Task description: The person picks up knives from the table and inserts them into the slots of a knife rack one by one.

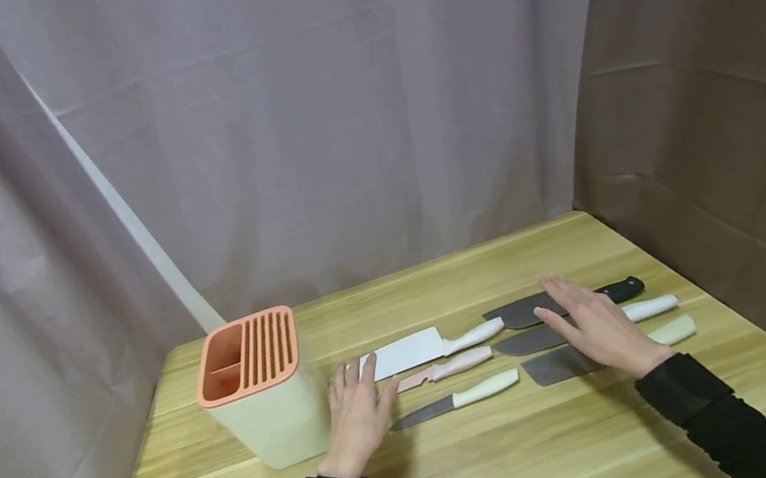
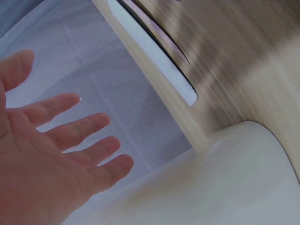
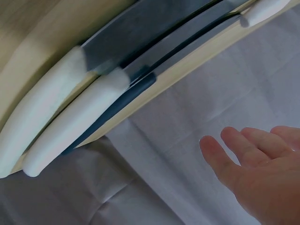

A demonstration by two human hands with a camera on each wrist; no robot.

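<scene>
Head view: wooden plank table [image 1: 466,462], pale yellow grain, draped grey-brown cloth backdrop [image 1: 331,112] behind it. Lower centre of frame, left hand [image 1: 357,412] flat, fingers straight and slightly spread, holding nothing, just right of the cream plastic knife block with orange slotted top [image 1: 260,391]. Its fingertips lie close to the white-bladed cleaver with white handle [image 1: 410,352]. Below that, a small pink knife [image 1: 443,369], then a steel-bladed knife with cream handle [image 1: 456,401].

Right of centre, right hand [image 1: 595,326] open, palm down, fingers extended over three dark-bladed knives; whether it touches them cannot be told. These are a black-handled dark cleaver [image 1: 517,311], a white-handled dark knife [image 1: 656,306] and a cream-handled dark cleaver [image 1: 552,367]. Black sleeves on both wrists.

Left wrist view alone shows the palm side: left hand [image 2: 51,154] relaxed, fingers [image 2: 89,124] apart, empty; the smooth rounded wall of the block [image 2: 243,178] at lower right, the white blade [image 2: 154,56] edge-on at top.

Right wrist view: right hand [image 3: 262,173] at lower right, palm bare, clear of the knives; matte, rounded pale handles [image 3: 70,126] side by side at left, grey blades running to upper right.
</scene>
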